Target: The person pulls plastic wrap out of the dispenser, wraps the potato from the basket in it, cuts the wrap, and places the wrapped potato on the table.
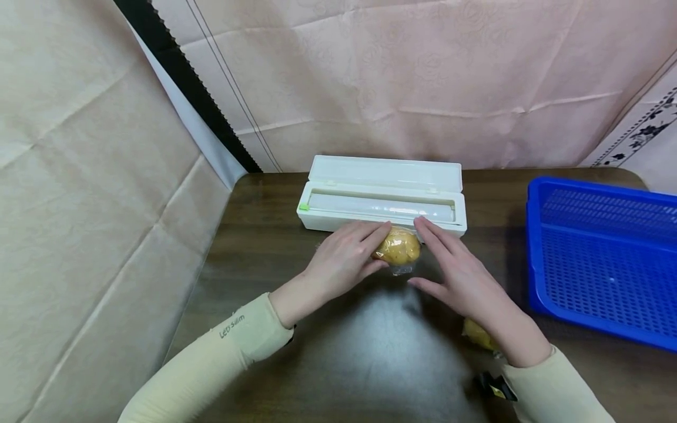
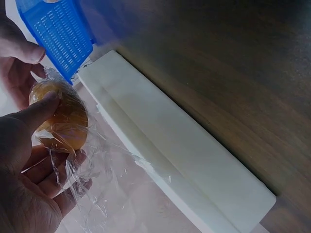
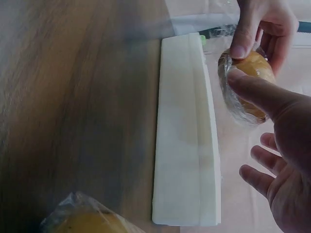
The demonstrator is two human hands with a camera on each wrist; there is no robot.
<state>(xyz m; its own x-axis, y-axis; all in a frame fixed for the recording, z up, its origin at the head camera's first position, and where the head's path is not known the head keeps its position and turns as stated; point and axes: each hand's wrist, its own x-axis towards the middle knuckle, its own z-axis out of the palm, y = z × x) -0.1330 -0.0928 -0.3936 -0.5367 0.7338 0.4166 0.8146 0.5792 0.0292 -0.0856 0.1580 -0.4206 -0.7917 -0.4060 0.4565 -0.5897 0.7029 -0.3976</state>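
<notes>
A yellow-brown potato [image 1: 399, 245] in clear cling film is held between the thumb and fingers of my left hand [image 1: 346, 257], in front of the white cling film dispenser [image 1: 328, 221]. Loose film [image 2: 77, 182] trails below the potato in the left wrist view. My right hand [image 1: 459, 276] is on the potato's other side, its fingers extended and spread from the thumb. In the right wrist view its thumb overlaps the wrapped potato [image 3: 262, 68]. The dispenser's lid [image 1: 386, 171] stands raised, and a film roll [image 1: 381, 205] shows inside.
A blue perforated basket [image 1: 539, 247] stands at the table's right. Another film-wrapped yellow item [image 1: 476, 333] lies partly hidden beneath my right wrist. Pale cloth [image 1: 423, 88] hangs behind the dark wooden table [image 1: 254, 252]. A green slider [image 1: 304, 207] sits on the dispenser's left end.
</notes>
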